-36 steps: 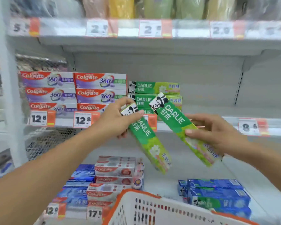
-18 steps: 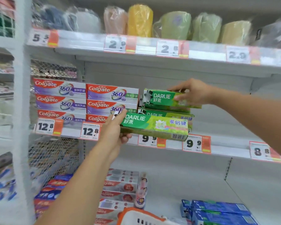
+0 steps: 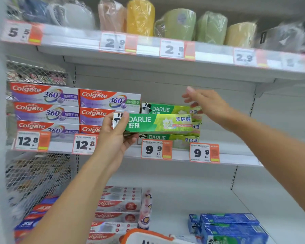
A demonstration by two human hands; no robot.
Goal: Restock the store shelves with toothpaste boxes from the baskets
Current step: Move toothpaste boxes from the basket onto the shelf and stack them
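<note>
Holding one green Darlie box (image 3: pixel 155 123) level in our left hand (image 3: pixel 115 136), at 9 o'clock of our released right hand (image 3: pixel 207 103), we judge the green stack (image 3: pixel 173 110) partly filled, with this box and the basket (image 3: pixel 144 237) left.

A single head-worn wide-angle view faces the store shelving (image 3: pixel 165 67) head-on at arm's reach, angled slightly upward toward the middle shelf.
</note>
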